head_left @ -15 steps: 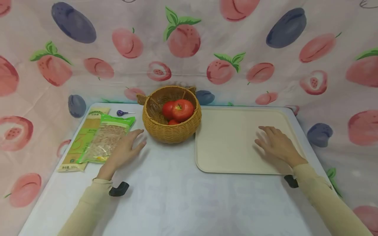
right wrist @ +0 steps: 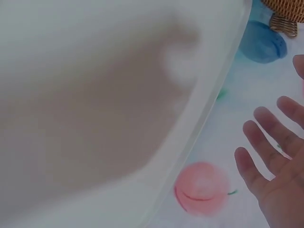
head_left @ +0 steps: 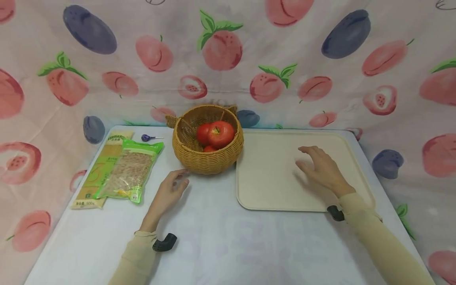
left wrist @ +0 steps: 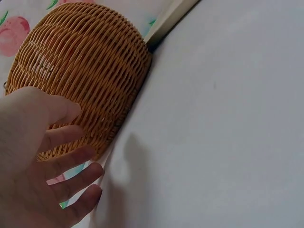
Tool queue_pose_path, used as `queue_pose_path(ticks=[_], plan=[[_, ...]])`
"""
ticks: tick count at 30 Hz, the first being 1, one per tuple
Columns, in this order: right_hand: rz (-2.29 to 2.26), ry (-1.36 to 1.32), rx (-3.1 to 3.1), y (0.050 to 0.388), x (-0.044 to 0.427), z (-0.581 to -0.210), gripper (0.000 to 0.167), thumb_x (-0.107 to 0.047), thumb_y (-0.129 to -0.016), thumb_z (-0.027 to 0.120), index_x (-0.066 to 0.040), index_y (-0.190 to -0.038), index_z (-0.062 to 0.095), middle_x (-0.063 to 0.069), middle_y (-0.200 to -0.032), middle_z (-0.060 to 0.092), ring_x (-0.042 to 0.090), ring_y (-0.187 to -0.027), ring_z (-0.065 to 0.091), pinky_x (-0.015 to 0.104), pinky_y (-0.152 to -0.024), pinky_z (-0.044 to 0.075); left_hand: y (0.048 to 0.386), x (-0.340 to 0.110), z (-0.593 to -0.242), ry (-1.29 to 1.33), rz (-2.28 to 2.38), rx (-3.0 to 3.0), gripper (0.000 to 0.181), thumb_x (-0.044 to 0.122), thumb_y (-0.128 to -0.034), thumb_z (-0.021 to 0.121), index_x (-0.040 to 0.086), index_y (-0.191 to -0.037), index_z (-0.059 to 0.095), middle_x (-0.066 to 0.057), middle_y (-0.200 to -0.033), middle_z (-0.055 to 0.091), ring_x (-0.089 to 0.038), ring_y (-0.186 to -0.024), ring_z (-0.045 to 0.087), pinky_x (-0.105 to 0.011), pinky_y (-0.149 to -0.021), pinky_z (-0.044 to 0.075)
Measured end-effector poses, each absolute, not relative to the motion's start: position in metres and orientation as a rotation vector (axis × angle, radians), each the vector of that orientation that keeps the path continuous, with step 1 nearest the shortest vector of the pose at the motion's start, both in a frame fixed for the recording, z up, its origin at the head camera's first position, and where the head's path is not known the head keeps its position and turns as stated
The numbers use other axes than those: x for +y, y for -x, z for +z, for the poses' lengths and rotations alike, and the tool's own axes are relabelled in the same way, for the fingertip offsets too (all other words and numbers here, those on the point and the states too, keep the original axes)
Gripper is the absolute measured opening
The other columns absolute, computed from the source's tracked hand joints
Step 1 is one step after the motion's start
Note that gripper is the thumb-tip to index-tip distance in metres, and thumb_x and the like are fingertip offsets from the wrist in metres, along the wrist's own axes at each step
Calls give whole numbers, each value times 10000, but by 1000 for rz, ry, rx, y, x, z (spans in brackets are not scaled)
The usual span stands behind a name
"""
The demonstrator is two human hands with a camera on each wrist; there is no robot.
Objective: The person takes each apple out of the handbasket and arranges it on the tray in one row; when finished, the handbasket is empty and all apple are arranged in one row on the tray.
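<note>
A wicker basket (head_left: pixel 208 162) holding red apples (head_left: pixel 221 134) stands at the back middle of the table. My left hand (head_left: pixel 170 194) is just in front of the basket's left side, fingers relaxed and slightly bent, with nothing in it. In the left wrist view the basket's woven wall (left wrist: pixel 90 71) rises right beyond the spread fingers (left wrist: pixel 78 180). Over the beige tray (head_left: pixel 270 190), my right hand (head_left: pixel 324 171) hovers with loose fingers and holds nothing. The right wrist view shows the tray's rim (right wrist: pixel 216 90) beside that hand (right wrist: pixel 285 175).
On the left lie a clear-and-green plastic packet (head_left: pixel 130 170) and, partly beneath it, a yellow-green noodle packet (head_left: pixel 93 182). A purple-wrapped lollipop (head_left: pixel 147 137) lies behind them. A fruit-print cloth (head_left: pixel 285 47) hangs behind the white table (head_left: pixel 228 249).
My left hand has moved right and toward me, off the packets to the basket's front. My right hand has shifted left over the tray. The basket and packets stay in place.
</note>
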State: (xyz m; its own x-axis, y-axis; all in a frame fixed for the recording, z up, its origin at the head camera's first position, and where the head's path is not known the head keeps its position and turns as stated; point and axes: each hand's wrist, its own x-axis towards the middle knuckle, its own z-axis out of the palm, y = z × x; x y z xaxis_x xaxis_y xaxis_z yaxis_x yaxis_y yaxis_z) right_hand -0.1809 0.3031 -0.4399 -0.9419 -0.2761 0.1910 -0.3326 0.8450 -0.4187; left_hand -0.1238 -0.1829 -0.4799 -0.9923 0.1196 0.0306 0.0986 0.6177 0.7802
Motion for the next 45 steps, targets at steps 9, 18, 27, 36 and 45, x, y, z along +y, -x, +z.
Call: queue_pose_path(ticks=[9, 18, 27, 36, 45], plan=[[731, -550, -2847, 187, 279, -435, 515, -410, -914, 575, -127, -1335, 484, 75, -1295, 526, 288, -1226, 463, 509, -991, 347, 115, -169, -494, -264, 1398, 2860, 289, 200, -938, 568, 118, -1215, 580, -62, -1249, 573, -253, -1212, 522, -474, -1035, 392], [753, -626, -2791, 192, 260, -431, 481, -387, -918, 578, -126, -1315, 498, 68, -1263, 546, 266, -1183, 499, 499, -966, 388, 107, -153, -509, -525, 1368, 2997, 260, 108, -895, 619, 112, -1155, 625, -55, -1206, 604, -238, -1181, 532, -436, -1009, 401], [801, -672, -2707, 197, 244, -428, 457, -333, -911, 606, -115, -1301, 512, 64, -1229, 562, 239, -1149, 512, 466, -963, 404, 104, -135, -509, -637, 1349, 2928, 238, 158, -916, 602, 143, -1152, 629, 2, -1229, 577, -195, -1215, 509, -443, -1021, 394], [888, -713, -2660, 203, 224, -425, 459, -358, -909, 603, -154, -1308, 507, 14, -1240, 556, 183, -1174, 503, 435, -992, 400, 103, -113, -508, -782, 1344, 2871, 248, 195, -933, 582, 153, -1176, 612, -7, -1267, 556, -180, -1230, 510, -408, -1025, 404], [936, -836, -2587, 212, 204, -415, 437, -266, -914, 614, -121, -1312, 508, 50, -1268, 561, 203, -1169, 504, 427, -990, 409, 108, -92, -507, -854, 1315, 2821, 248, 221, -940, 567, 199, -1183, 613, 39, -1294, 536, -127, -1242, 496, -400, -1004, 414]])
